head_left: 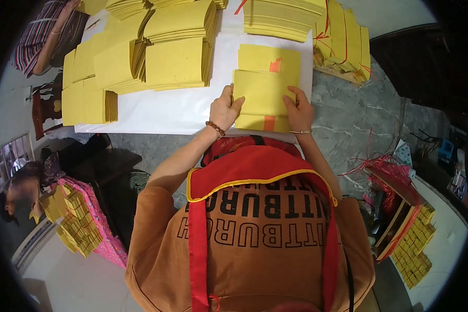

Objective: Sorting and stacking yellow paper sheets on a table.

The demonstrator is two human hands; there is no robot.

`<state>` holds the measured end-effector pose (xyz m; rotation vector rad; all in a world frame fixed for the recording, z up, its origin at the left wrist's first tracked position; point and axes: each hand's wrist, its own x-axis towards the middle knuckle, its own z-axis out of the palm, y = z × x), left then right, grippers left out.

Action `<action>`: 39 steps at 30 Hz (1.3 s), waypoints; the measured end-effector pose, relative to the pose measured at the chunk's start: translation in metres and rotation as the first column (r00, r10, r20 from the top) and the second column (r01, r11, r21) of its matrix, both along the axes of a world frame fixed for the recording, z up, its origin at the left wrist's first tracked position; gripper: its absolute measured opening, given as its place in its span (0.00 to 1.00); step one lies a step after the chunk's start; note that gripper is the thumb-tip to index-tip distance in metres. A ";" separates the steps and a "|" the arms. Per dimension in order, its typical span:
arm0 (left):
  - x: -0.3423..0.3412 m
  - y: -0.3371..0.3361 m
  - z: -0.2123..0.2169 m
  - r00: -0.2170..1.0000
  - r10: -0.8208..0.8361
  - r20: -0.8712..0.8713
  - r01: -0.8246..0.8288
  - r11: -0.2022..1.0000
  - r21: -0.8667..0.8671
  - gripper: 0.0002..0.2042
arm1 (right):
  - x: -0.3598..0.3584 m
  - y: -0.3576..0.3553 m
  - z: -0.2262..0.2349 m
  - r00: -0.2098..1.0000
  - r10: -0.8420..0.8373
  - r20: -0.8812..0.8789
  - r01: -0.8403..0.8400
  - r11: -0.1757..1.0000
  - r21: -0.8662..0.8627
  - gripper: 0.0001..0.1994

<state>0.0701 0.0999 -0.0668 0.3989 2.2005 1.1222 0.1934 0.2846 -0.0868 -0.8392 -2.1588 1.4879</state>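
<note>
white table (161, 112): near edge crosses the frame left of centre, then passes out of sight behind the red apron (255, 161); right edge runs down just past the right hand (300, 109). grey floor (343, 114) beyond it.

open room: bare white patch left of the left hand (224, 110), below the yellow stacks (174, 62) of the upper left; it narrows to a strip running up between those stacks and the work. at top centre-right, a thick yellow pile (281, 23) stands close above the work, little room there. past the right edge, upper right, yellow bundles (343, 41) with red ties. another person's bare arm (49, 44) at far upper left, well apart.

the work: a yellow sheet (260, 88), right of centre, lying between the two hands near the table's near edge. more yellow paper shows above and below it, each part with an orange-red patch (275, 65).

fingers: left thumb on the sheet's face, fingers along its left edge, a small gap between. right thumb at the sheet's right side, forefinger bent above it, a gap between the two. both hands touch the sheet; whether fingertips pinch from beneath, cannot tell.
</note>
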 end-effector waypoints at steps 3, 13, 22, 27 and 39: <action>0.002 0.004 0.011 0.999 0.043 0.005 -0.043 0.999 -0.025 0.15 | -0.006 -0.006 0.007 0.988 -0.065 0.142 0.055 0.996 0.077 0.14; 0.001 0.010 0.004 0.929 -0.093 -0.359 0.034 0.985 -0.168 0.13 | -0.012 -0.006 0.021 0.935 -0.116 0.335 0.018 0.959 0.283 0.10; 0.013 0.026 0.047 0.557 -0.245 -0.793 0.170 0.969 -0.180 0.26 | -0.014 -0.011 0.017 0.945 -0.144 0.295 0.066 0.963 0.261 0.08; 0.013 0.048 0.016 0.463 -0.438 -0.770 0.413 0.876 -0.249 0.27 | -0.012 -0.012 0.012 0.970 -0.151 0.191 0.094 0.956 0.277 0.08; 0.005 0.043 -0.003 0.421 -0.518 -0.744 0.496 0.819 -0.289 0.24 | -0.011 -0.027 0.006 0.909 0.223 0.353 -0.408 0.651 0.640 0.27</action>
